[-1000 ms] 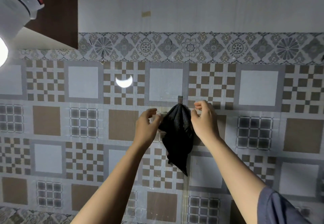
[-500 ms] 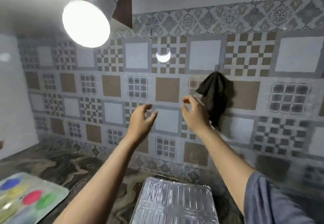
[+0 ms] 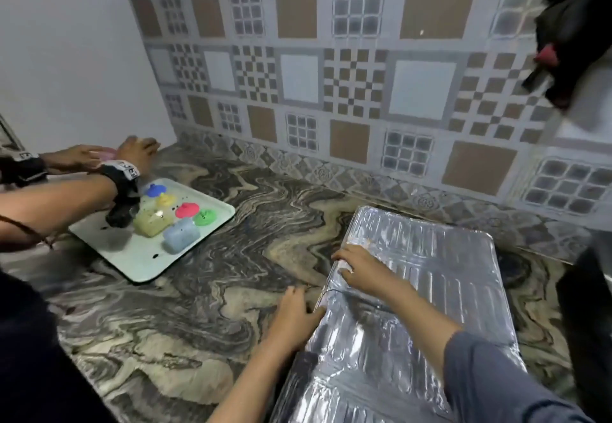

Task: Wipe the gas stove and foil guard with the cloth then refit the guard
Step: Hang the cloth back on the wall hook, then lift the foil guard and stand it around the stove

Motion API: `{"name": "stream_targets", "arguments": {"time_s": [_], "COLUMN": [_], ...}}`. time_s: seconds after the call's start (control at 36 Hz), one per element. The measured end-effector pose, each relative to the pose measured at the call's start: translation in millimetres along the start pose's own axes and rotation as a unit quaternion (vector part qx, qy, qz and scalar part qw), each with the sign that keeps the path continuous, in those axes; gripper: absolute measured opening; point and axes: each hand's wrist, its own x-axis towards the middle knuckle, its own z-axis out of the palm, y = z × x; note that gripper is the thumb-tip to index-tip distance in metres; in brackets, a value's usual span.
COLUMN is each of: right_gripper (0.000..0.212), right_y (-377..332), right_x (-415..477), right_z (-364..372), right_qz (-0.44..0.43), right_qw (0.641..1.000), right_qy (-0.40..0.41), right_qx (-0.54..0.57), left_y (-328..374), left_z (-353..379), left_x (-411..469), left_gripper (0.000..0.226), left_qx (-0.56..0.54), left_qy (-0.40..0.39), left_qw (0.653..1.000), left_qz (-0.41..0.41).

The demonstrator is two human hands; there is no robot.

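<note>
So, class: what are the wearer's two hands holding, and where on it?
Both are on the foil guard at its left edge: the left hand presses against the edge, the right hand lies flat on top. Neither clearly grips it.

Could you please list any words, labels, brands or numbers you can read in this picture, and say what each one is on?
None can be read.
White label on the nearer black wrist strap of the second person: dark marks, too blurred to read.
White label on the farther black wrist strap: too small and blurred.
The foil guard, the tray and its coloured containers, and the wall tiles show no text.
</note>
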Motion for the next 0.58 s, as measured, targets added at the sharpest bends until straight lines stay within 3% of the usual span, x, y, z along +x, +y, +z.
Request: {"name": "stream_targets", "arguments": {"time_s": [0.28,0.58], "right_gripper": [0.042,0.012], "right_y": [20,17], "right_x": [23,46], "right_z": [20,-5], "right_qz": [-0.117,-0.133], "right_qw": [0.974,0.966], "right_qy": [-0.114,-0.173], "right_qx": [-0.154,-0.140], "left_y": [-9,-4], "left_z": [35,32], "left_x": [-1,12], "left_gripper": [0.045,0.038], "left_qx": [-0.006,-0.017], "left_qy": [0.041,0.033], "left_qw": [0.999,0.999], "left_qz": [0.026,0.017]}}
